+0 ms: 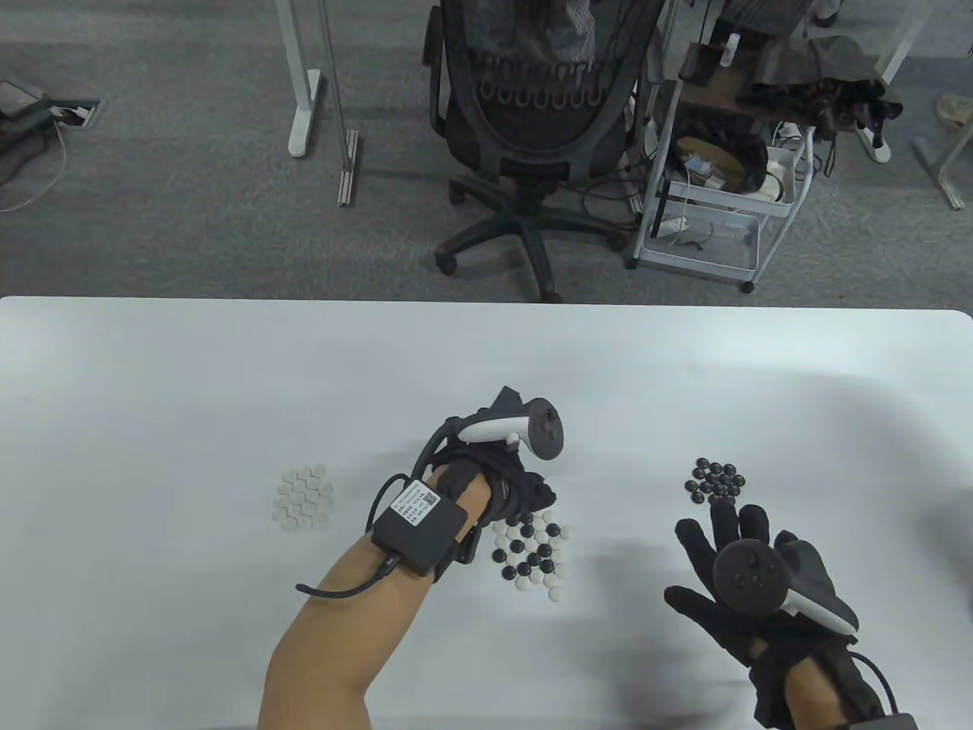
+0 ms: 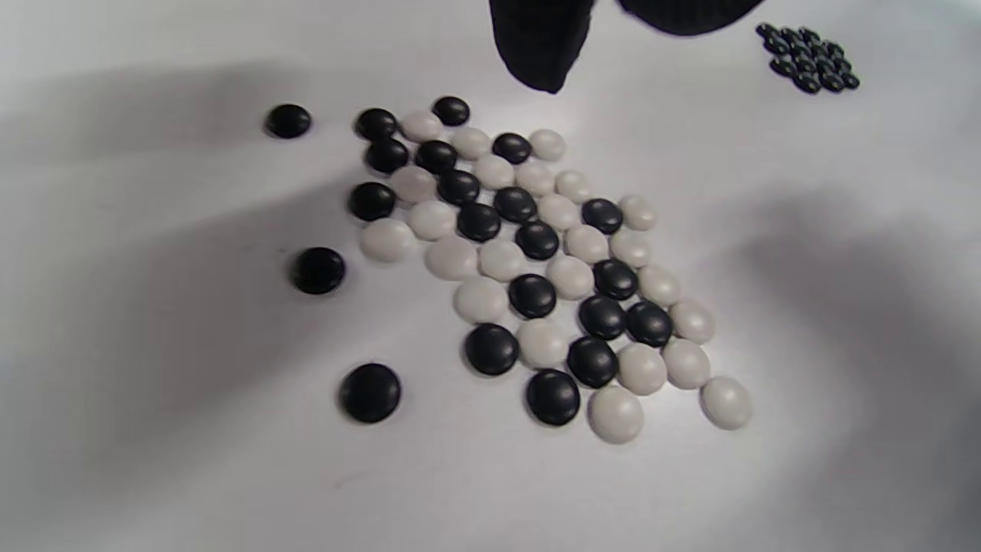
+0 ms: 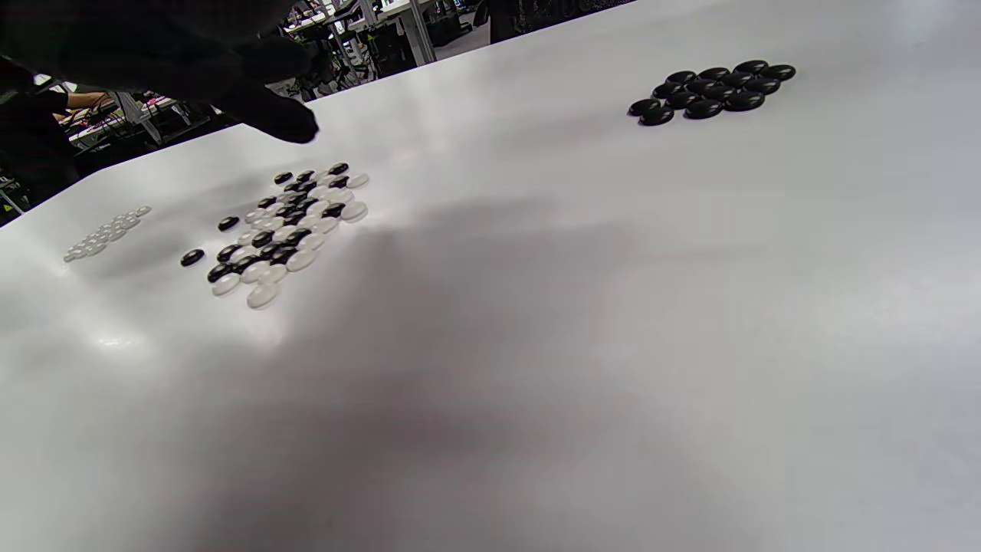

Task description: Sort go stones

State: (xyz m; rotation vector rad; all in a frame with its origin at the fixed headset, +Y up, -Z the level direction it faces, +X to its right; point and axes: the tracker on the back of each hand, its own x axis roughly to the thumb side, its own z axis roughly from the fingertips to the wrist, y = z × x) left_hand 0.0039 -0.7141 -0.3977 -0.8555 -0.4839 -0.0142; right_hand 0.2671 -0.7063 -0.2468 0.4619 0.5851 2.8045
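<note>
A mixed pile of black and white Go stones (image 1: 532, 553) lies at the table's middle; it also shows in the left wrist view (image 2: 529, 261) and the right wrist view (image 3: 287, 226). A sorted group of white stones (image 1: 302, 498) lies to its left. A sorted group of black stones (image 1: 714, 480) lies to its right. My left hand (image 1: 532, 493) hovers over the far edge of the mixed pile. Its fingertips (image 2: 540, 61) hang just above the stones and hold nothing. My right hand (image 1: 722, 536) is below the black group, fingers spread and empty.
The white table (image 1: 152, 380) has its far edge near the frame's middle. Three loose black stones (image 2: 318, 270) lie apart on one side of the mixed pile. An office chair (image 1: 524, 137) and a wire cart (image 1: 714, 190) stand beyond the table.
</note>
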